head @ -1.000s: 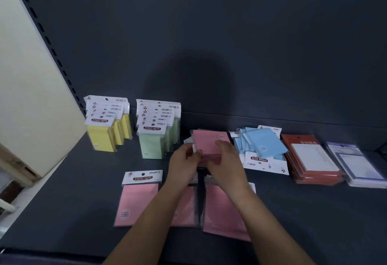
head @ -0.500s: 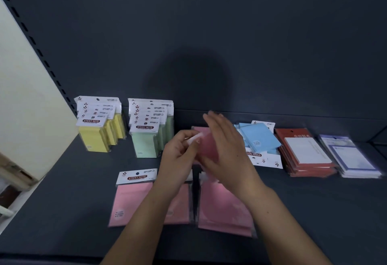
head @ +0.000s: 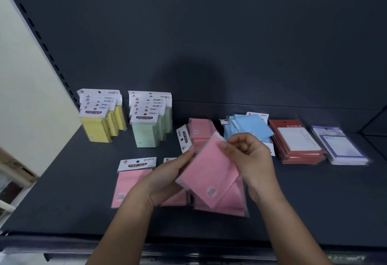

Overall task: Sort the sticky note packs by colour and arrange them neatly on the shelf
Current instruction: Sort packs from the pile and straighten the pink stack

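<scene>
A pink pack (head: 209, 172) of sticky notes is held in the air over the front middle of the shelf (head: 62, 202), tilted with one corner up and its round label at the low end. The left grip (head: 167, 179) holds its left edge, fingers reaching up along the side. The right grip (head: 251, 160) has its fingers curled and pinches the pack's upper corner between thumb and forefinger.

Right under the held pack, a loose pile of pink packs (head: 230, 204) lies flat on the shelf. Just left of it lies another flat pink pack (head: 129, 185), its white "STICKY NOTE" header pointing to the back. Behind the hands is a small pink stack (head: 199, 130) with its header turned to the left.

At the back left stands a row of yellow packs (head: 98, 126), upright, and beside it a row of green packs (head: 148, 130), also upright. To the right of the pink stack is an untidy heap of blue packs (head: 249, 128), then a flat stack of red packs (head: 297, 143), then a stack of purple packs (head: 343, 147). A cream wall (head: 31, 97) borders the shelf on the left.
</scene>
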A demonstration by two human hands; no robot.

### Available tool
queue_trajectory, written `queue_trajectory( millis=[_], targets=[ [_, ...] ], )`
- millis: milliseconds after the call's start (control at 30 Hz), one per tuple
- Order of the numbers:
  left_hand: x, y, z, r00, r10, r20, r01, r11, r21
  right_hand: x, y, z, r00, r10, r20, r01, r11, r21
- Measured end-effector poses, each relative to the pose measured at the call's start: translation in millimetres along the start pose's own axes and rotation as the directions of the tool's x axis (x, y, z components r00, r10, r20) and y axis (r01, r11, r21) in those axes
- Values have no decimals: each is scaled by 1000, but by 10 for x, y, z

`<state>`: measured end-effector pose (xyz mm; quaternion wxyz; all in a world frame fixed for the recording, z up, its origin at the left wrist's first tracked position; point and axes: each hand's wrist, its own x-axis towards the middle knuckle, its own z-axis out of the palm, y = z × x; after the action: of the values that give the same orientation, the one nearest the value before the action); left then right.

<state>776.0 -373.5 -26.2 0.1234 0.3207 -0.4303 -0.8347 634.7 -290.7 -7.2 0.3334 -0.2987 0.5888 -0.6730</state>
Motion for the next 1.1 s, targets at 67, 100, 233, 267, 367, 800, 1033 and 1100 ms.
queue_trajectory(
  millis=[67,100,233,267,367,800,1033,1100],
  targets=[
    [-11,-47,-11,999,30,32,-27,997,-74,-50,43,-76,998,38,-40,-35,997,62],
    [-20,-57,5,999,39,21,-37,996,-87,-82,61,-107,997,61,-48,-58,995,80],
    [1,-104,102,953,165,-253,-181,983,-41,-199,160,-252,996,56,76,-51,997,-66],
    [11,-125,121,929,215,-301,-223,975,8,-227,182,-279,990,48,135,-32,992,-122],
    [66,-219,158,868,336,-365,-320,942,104,-268,318,-314,992,12,122,17,974,-227],
    [271,-653,187,755,608,-246,-174,548,818,-256,787,-298,965,-230,-129,40,613,-789],
    [237,-649,297,822,509,-257,-133,609,782,-187,758,-290,981,-148,-130,-7,633,-774],
    [222,-625,306,847,453,-277,-114,665,738,-155,717,-337,990,-108,-92,-8,605,-796]
  ],
)
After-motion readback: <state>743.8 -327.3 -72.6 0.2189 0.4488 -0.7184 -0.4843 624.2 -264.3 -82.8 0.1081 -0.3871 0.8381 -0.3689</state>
